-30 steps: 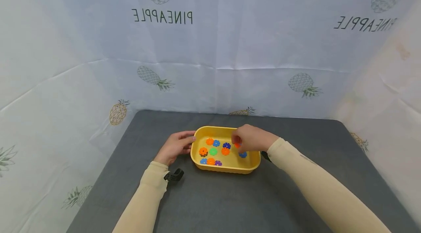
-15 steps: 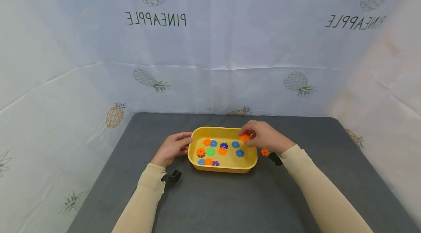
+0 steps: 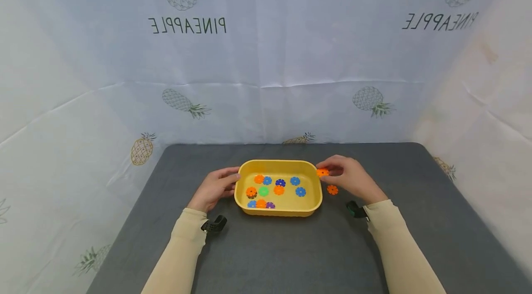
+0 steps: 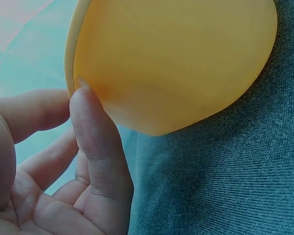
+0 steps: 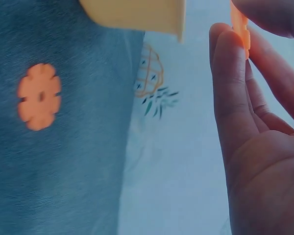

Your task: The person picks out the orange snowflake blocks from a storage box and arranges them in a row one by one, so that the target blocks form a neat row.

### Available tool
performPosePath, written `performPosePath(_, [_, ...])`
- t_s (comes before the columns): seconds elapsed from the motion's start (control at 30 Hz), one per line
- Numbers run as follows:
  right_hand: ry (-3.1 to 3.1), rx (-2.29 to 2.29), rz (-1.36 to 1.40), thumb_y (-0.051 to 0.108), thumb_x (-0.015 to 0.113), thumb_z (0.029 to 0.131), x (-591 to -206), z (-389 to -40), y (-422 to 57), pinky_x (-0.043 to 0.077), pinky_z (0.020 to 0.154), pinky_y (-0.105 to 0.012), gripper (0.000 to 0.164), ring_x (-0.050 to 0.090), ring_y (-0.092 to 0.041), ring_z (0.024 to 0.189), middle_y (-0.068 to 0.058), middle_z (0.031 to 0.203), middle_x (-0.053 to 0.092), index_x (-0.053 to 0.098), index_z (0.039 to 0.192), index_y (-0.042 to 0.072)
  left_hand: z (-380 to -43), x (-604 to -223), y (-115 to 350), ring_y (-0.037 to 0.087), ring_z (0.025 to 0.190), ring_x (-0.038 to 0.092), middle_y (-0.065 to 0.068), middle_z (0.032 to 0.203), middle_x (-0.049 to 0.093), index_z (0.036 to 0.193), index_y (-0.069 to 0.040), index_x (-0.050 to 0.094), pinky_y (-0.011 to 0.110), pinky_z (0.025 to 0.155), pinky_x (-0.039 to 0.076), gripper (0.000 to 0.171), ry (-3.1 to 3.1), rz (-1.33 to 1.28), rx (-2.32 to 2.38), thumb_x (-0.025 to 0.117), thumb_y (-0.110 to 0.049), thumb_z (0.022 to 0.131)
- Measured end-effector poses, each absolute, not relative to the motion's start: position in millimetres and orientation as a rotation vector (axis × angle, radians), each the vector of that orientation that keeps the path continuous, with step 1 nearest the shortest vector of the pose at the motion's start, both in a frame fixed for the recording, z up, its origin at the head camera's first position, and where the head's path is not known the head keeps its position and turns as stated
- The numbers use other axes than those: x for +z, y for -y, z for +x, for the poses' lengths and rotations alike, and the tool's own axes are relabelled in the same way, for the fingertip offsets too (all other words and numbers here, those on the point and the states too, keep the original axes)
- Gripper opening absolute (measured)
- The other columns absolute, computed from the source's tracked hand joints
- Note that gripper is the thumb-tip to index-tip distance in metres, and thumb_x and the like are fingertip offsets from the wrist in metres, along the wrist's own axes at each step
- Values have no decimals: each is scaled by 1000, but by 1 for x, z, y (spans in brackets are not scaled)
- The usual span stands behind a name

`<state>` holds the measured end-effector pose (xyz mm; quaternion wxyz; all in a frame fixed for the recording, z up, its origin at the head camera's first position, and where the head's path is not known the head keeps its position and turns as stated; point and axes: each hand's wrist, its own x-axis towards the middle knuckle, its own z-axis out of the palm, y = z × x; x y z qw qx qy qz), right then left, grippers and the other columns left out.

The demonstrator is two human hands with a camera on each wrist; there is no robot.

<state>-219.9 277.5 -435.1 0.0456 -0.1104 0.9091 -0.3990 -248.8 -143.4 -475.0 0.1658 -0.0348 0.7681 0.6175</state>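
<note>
A yellow plastic tray [image 3: 274, 213] stands on the dark table, with several notched, flower-shaped building discs lying in it. At its left end my left hand [image 3: 213, 189] pinches the rim [image 4: 70, 49], the thumb showing on it in the left wrist view. Just past the tray's right end, my right hand [image 3: 351, 178] holds an orange disc [image 3: 322, 172] between thumb and fingers. The right wrist view shows that disc [image 5: 240, 34] edge-on. Below the right hand, a second orange disc [image 5: 39, 97] lies flat on the table, beside the tray.
Inside the tray are blue discs [image 3: 300, 191], a green disc [image 3: 263, 191], a purple disc [image 3: 270, 205] and more orange discs [image 3: 279, 190]. A white cloth [image 3: 266, 54] printed with pineapples hangs behind and beside the dark table [image 3: 274, 257].
My right hand has moved right, out of the tray and past its right end, carrying the orange disc. The left hand keeps its place at the rim. The view has shifted slightly.
</note>
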Motion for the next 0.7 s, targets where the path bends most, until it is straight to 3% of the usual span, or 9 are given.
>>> performPosePath(0.2, [-2790,-1270,-304,27,82,98,-453,-214,-299,63,99,-47,39,71,-28,118,-7,133,71,76,135,15,-249,-474,144,19,92,70,13,133,73,153,-18,62,27,83,63,53,-2187,-99,1750,74,-35,105])
performPosePath(0.47, [-2801,-1287,-175,25,83,98,-473,-208,-325,63,93,-37,41,70,-25,112,-7,132,73,75,136,14,-250,-474,145,18,92,71,14,135,72,154,-17,61,25,82,63,53,-2196,-69,1754,73,-33,105])
performPosePath(0.7, [-2777,-1254,-100,28,83,98,-484,-207,-336,61,92,-41,40,68,-24,109,-9,130,72,76,135,15,-251,-476,145,18,93,70,14,137,71,155,-17,61,25,83,63,54,-2192,-77,1742,73,-35,105])
